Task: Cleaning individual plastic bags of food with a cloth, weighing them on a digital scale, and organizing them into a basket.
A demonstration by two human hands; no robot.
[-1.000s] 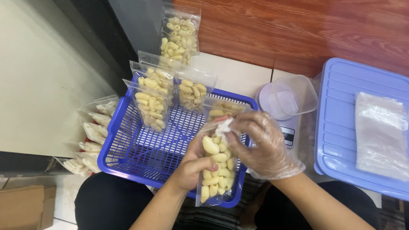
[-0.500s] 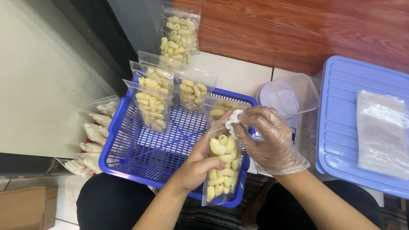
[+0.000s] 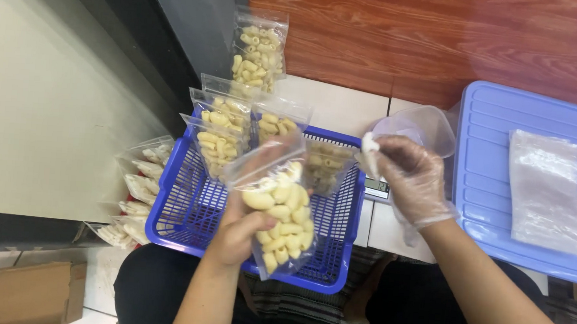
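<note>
Clamped in the bare left hand [image 3: 240, 230] is a clear plastic pouch of pale macaroni pieces [image 3: 278, 212], held upright over the near half of the blue plastic mesh basket [image 3: 184, 205]. Off to its right, the right hand [image 3: 409, 177], in a thin clear glove, pinches one small white piece [image 3: 369, 147] between its fingertips, apart from the pouch's mouth. Behind that hand stands a clear plastic tub [image 3: 416, 127], with a small scale's display [image 3: 376, 186] showing just below the fingers. Further right lies a blue plastic lid [image 3: 482, 196] bearing a stack of empty clear bags [image 3: 549, 190]. At the basket's far end stand filled pouches [image 3: 226, 127], one more [image 3: 260, 48] leaning beyond them against the wooden wall. More filled pouches [image 3: 138, 185] lie heaped outside the basket's left wall, and a brown cardboard box [image 3: 19, 292] sits at the lower left.
</note>
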